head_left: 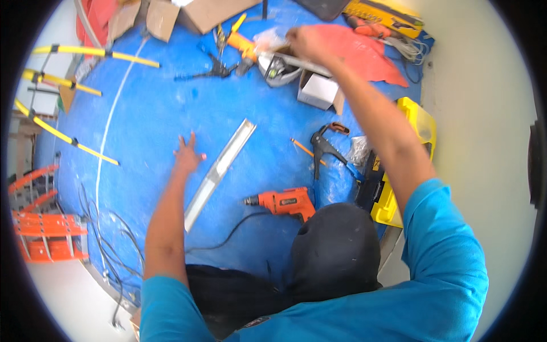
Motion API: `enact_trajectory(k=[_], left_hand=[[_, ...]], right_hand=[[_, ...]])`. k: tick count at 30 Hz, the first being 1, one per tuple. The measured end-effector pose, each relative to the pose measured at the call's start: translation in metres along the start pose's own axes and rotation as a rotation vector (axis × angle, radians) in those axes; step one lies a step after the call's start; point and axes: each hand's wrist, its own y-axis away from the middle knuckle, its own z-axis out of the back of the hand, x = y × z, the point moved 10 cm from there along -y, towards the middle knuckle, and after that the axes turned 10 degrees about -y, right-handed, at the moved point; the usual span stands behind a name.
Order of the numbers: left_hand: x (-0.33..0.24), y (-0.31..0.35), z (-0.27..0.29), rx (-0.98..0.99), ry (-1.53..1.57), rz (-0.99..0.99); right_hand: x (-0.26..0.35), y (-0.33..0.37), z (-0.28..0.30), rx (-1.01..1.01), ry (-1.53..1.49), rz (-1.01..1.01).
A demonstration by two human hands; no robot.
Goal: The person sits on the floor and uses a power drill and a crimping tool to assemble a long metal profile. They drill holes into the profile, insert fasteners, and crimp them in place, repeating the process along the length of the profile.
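My left hand (188,155) is open, fingers spread, over the blue floor covering (148,131). To its right lies a long pale metal channel (219,164), set diagonally. My right hand (305,44) reaches far forward, beside a crumpled clear plastic bag (269,41) and a pale metal strip (305,64). Its fingers are bent and blurred, so whether they grip anything is unclear. Just below the strip stand a white box (319,91) and a roundish white container (276,71). An orange power drill (285,202) rests on the floor in front of my knee.
At right are a black caulking gun (326,149), a pencil (307,151) and a yellow-and-black toolbox (390,191). A red sheet (364,54) lies far right. Yellow rods (85,88), an orange ladder (48,225) and loose cables (105,245) are at left. Cardboard (199,14) lines the far side.
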Motion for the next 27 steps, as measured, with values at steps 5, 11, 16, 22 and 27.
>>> enact_trajectory(k=[5, 11, 16, 22, 27], left_hand=[[0.012, 0.012, -0.007, -0.032, 0.057, 0.026], [0.008, 0.02, 0.003, -0.011, 0.029, 0.093], [0.006, 0.025, 0.01, 0.027, 0.069, 0.14], [0.014, 0.013, -0.004, 0.042, 0.079, 0.133], [0.012, -0.002, -0.011, 0.0, -0.041, 0.031]], right_hand=[[-0.129, -0.112, -0.107, 0.242, 0.084, -0.187], [-0.194, -0.13, -0.165, 0.532, 0.239, -0.195], [-0.193, -0.139, -0.18, 0.614, 0.279, -0.156], [-0.159, -0.136, -0.149, 0.57, 0.398, -0.048], [-0.146, -0.133, -0.114, 0.31, 0.412, 0.073]])
